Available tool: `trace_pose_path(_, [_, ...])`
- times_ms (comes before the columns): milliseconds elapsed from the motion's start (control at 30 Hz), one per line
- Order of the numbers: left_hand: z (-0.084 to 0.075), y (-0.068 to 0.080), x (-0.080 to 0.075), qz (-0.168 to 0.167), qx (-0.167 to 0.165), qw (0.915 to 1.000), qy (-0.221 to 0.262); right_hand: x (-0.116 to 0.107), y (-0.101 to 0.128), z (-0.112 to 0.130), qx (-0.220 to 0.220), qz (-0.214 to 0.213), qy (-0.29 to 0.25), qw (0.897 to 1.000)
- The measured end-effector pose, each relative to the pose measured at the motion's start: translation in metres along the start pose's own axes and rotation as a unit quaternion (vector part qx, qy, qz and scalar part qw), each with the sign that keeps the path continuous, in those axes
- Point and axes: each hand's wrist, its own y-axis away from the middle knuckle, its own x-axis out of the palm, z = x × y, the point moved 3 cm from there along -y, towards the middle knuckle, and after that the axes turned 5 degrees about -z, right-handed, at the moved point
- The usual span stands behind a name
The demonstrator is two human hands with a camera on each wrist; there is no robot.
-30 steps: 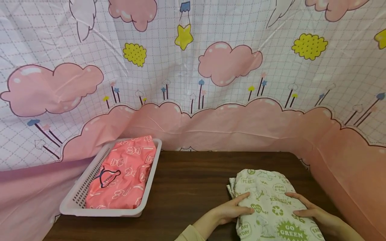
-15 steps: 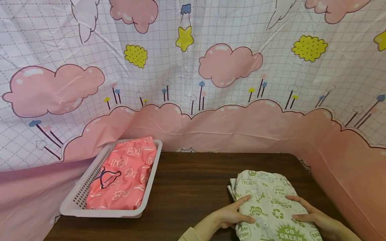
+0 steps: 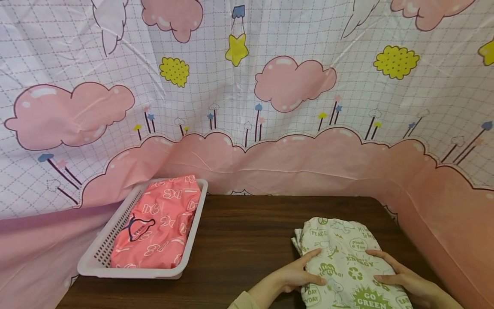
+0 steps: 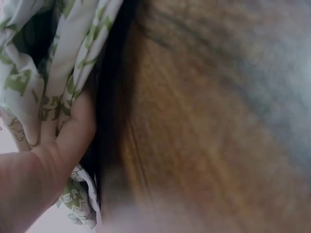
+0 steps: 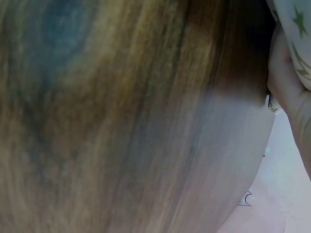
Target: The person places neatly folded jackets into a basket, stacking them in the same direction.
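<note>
A folded white cloth (image 3: 339, 253) with green print lies on the dark wooden table (image 3: 247, 231) at the near right. My left hand (image 3: 297, 274) holds its left edge, with two digits laid over the top. The left wrist view shows a digit (image 4: 73, 136) pressed into the cloth's layers (image 4: 73, 53). My right hand (image 3: 401, 277) holds the right edge the same way, and the right wrist view shows only a sliver of that hand (image 5: 286, 82) under the cloth's edge (image 5: 296, 34).
A white slotted basket (image 3: 96, 253) stands at the table's left end with a folded pink printed cloth (image 3: 158, 227) inside. A pink-and-white cartoon curtain (image 3: 247, 107) closes off the back and both sides. Bare wood lies between basket and white cloth.
My left hand's lower digit has slid a little nearer along the white cloth. Cloth, basket and right hand have stayed about where they were.
</note>
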Motion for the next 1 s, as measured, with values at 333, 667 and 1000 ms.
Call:
trace_pose_path(333, [-0.012, 0.002, 0.001, -0.005, 0.024, 0.9996, -0.014, 0.000, 0.006, 0.007, 0.010, -0.023, 0.021, 0.999])
trace_pose_path(667, [-0.038, 0.017, -0.009, 0.000, 0.047, 0.9986, -0.024, 0.003, 0.009, 0.032, -0.002, -0.060, 0.035, 0.998])
trace_pose_path(1000, [-0.062, 0.037, -0.024, 0.014, 0.069, 0.9958, -0.059, 0.015, 0.011, 0.060, -0.054, -0.121, 0.070, 0.989])
